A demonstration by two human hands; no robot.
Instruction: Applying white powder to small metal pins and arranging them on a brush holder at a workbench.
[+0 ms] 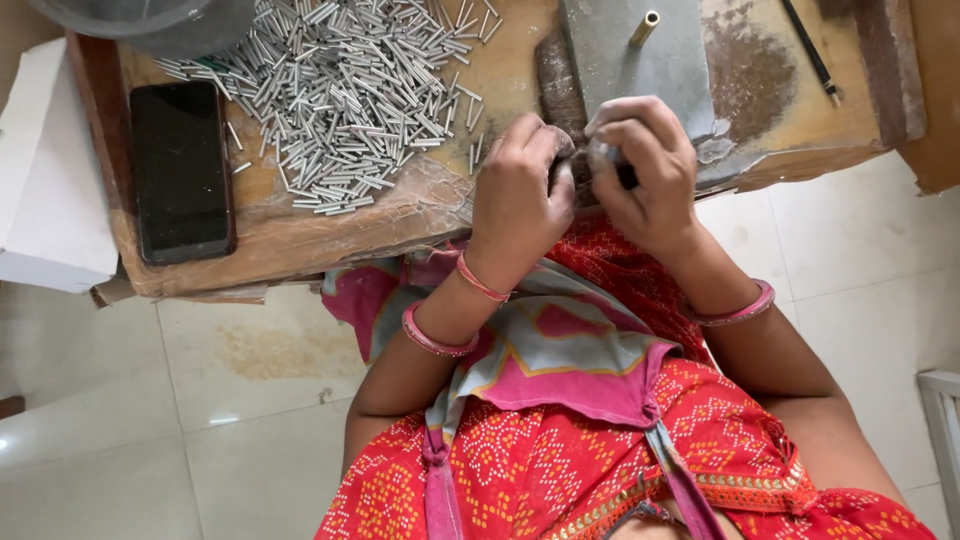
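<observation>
Hands are meeting at the bench's (300, 235) near edge: my left hand (515, 195) and right hand (645, 170) are curling their fingers tight around a small dark piece (627, 178), steadying it; loose metal tubes (340, 90) are lying heaped toward the far-left corner beside a phone (182, 170).

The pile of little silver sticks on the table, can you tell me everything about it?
The pile of little silver sticks is a loose heap of short, thin, shiny metal tubes, all much alike. They lie flat, pointing every way, on the worn wooden table. A black phone lies beside them, and a grey bowl overlaps the heap's far edge. The left hand is near but not touching.
</observation>
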